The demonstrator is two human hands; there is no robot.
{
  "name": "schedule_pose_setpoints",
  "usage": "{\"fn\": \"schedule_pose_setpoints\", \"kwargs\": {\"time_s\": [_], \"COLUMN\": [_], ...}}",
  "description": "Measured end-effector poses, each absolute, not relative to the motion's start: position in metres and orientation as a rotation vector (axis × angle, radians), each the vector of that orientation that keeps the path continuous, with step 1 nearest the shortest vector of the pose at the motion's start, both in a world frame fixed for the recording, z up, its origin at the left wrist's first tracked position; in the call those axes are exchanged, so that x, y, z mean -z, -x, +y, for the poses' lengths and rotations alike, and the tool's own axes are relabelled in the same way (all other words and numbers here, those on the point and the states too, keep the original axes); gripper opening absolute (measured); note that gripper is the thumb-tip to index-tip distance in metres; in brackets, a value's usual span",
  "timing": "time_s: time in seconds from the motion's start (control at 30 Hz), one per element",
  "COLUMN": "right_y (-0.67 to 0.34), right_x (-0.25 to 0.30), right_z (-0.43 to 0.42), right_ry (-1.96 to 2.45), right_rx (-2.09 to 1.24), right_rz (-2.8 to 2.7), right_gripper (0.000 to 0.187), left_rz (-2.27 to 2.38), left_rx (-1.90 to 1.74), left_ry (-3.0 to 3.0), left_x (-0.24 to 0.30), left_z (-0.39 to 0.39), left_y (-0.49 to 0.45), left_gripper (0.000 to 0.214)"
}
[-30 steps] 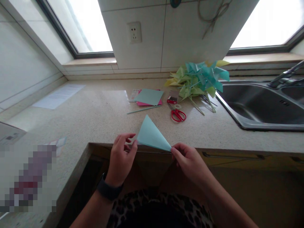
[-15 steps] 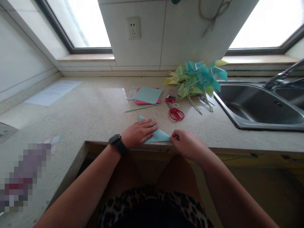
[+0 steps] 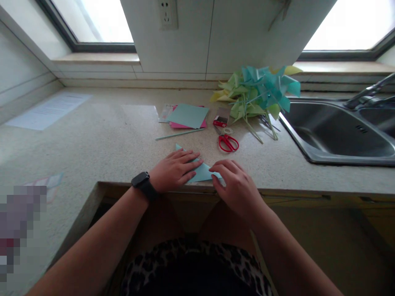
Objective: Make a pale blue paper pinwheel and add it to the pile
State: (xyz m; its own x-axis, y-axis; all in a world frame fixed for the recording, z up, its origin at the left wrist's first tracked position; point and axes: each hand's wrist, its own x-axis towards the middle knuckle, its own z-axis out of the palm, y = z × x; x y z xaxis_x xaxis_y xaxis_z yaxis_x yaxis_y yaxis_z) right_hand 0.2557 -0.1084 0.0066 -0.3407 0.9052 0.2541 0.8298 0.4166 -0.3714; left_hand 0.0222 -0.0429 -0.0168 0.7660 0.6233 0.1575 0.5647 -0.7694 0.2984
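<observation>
A light blue sheet of paper (image 3: 202,172), folded into a triangle, lies at the counter's front edge. Flat on its left part rests my left hand (image 3: 177,169), fingers stretched out and pressing it to the counter; a dark watch is on that wrist. My right hand (image 3: 233,181) is over the paper's right corner with thumb and fingers apart, and nothing shows between them. It partly covers that corner. Beyond the hands lie red-handled scissors (image 3: 227,143), a thin green stick (image 3: 180,134) and a roll of clear tape (image 3: 227,130).
Green and pink paper squares (image 3: 189,116) are stacked behind the stick. A small red box (image 3: 220,120) sits near the scissors. Blue and green paper pinwheels (image 3: 262,92) lie beside the steel sink (image 3: 308,160). A printed sheet (image 3: 49,110) is at the far left.
My right hand has opened from its pinch at the paper's right corner and moved slightly left over the paper. My left hand stays flat on it. The view has tilted down.
</observation>
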Motion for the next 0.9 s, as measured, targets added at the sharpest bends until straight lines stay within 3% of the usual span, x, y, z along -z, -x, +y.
{"fn": "schedule_pose_setpoints", "kwargs": {"time_s": [0.13, 0.9], "right_y": [-0.249, -0.256], "right_x": [0.005, 0.032], "right_z": [-0.107, -0.107], "right_ry": [1.236, 1.219], "right_rx": [-0.208, -0.191], "right_rz": [-2.344, -2.339], "right_gripper": [0.025, 0.027], "left_rz": [0.947, 1.038], "left_rx": [-0.363, -0.068], "left_ry": [-2.730, -2.812], "left_x": [0.016, 0.010], "left_z": [-0.045, -0.050], "left_y": [-0.022, -0.009], "left_gripper": [0.047, 0.060]}}
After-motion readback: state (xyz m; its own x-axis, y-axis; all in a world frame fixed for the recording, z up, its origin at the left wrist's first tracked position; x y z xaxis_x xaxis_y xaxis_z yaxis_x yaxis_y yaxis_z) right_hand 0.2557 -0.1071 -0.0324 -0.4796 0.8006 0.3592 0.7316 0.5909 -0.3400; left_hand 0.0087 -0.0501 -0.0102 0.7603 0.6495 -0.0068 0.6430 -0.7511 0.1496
